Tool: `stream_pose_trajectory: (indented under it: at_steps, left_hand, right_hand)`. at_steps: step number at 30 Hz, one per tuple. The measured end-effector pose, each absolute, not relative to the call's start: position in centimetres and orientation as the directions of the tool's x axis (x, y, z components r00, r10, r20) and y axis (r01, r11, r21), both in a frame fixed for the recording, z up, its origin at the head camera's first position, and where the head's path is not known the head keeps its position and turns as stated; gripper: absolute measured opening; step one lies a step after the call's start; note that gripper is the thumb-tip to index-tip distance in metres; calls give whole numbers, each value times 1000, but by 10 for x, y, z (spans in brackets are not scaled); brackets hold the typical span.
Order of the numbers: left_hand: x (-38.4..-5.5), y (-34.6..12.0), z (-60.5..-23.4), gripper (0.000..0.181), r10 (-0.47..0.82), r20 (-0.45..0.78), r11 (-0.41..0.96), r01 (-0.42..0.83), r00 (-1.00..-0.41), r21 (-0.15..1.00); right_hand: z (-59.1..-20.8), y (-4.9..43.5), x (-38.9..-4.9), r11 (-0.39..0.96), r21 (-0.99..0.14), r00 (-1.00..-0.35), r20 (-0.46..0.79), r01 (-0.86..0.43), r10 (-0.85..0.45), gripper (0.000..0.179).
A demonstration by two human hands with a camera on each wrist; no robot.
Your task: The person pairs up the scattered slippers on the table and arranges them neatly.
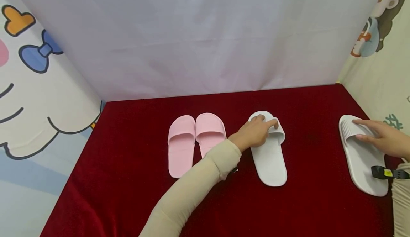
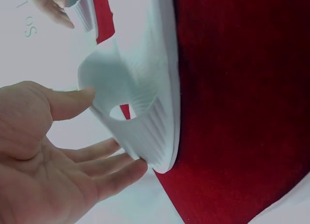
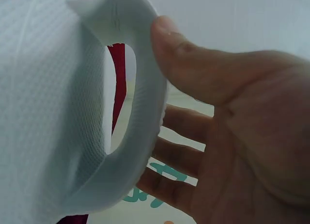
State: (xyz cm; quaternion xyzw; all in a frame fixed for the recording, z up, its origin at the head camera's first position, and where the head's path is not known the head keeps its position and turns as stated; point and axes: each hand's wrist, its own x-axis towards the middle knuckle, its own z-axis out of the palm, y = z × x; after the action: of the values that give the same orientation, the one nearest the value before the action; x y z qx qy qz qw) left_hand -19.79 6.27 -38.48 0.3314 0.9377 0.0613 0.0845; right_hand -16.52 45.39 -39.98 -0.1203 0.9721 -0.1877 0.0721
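Two white slippers lie apart on the red cloth. My left hand (image 1: 254,132) is over the strap of the nearer-to-middle white slipper (image 1: 270,166). In the left wrist view its thumb is at the strap's rear edge, and the fingertips (image 2: 138,168) reach the ribbed front. At the far right, my right hand (image 1: 382,137) lies over the strap of the other white slipper (image 1: 362,166). The right wrist view shows its thumb against the outside of the strap (image 3: 147,88), fingers extended beyond it. Both hands have their fingers spread and loosely straight.
A pair of pink slippers (image 1: 180,155) sits side by side left of the white ones, partly behind my left sleeve (image 1: 192,190). The red cloth (image 1: 128,166) covers the table. A white curtain (image 1: 205,45) hangs behind it, with printed panels at both sides.
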Motion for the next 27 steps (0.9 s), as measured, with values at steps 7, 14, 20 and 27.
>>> stream_pose_trajectory:
  at_steps: [7,14,20,27]
  left_hand:
    - [-181,51,-382,36,662,-135,747,636,-737,194]
    - [-163,39,-383,41,691,-130,719,657,-711,227]
    - [-151,27,-382,43,716,-130,692,674,-686,257]
    - [-134,6,-383,44,724,-101,682,685,-683,257]
  right_hand:
    - [-405,455,-165,907,-328,-956,-36,-266,-293,52]
    - [-409,461,-163,901,-318,-950,-11,-294,-313,57]
    - [-405,462,-158,849,-459,-947,-47,-263,-319,64]
    - [-411,467,-157,850,-454,-941,-65,-268,-331,79]
